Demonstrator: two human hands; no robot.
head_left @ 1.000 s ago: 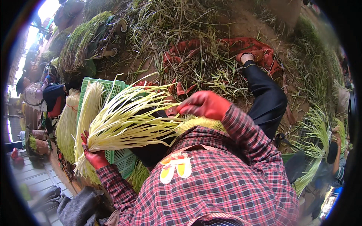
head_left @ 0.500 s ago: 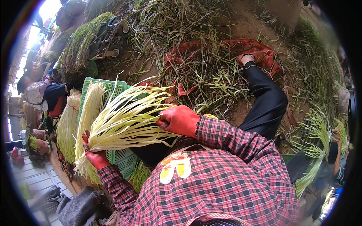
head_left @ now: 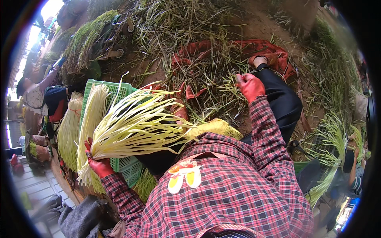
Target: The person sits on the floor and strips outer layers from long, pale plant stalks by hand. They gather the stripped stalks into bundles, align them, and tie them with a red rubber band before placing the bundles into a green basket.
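My left hand (head_left: 99, 162), in a red rubber glove, is closed round the lower end of a bunch of yellow chives (head_left: 137, 125). Their long, pale, flat leaves fan out to the right over my lap. My right hand (head_left: 251, 87), gloved the same way, is out near my bent knee, above a heap of loose leaves (head_left: 216, 89). Its fingers are curled closed; whether any leaf is in them is too small to make out. Beside the held bunch, another pale bunch (head_left: 94, 107) leans on a green plastic crate (head_left: 126, 90).
A tied bunch (head_left: 70, 133) stands left of the crate. Red sheeting (head_left: 274, 51) lies under the leaf heap. A loaded cart (head_left: 93, 41) stands at the far left, near another person (head_left: 41, 93). A second person's arm (head_left: 354, 166) shows at right beside more green leaves (head_left: 331, 135).
My right hand has left the leaf tips and swung right and forward over the loose heap, uncovering a yellow bag at my waist. My left hand keeps its grip, nearly still.
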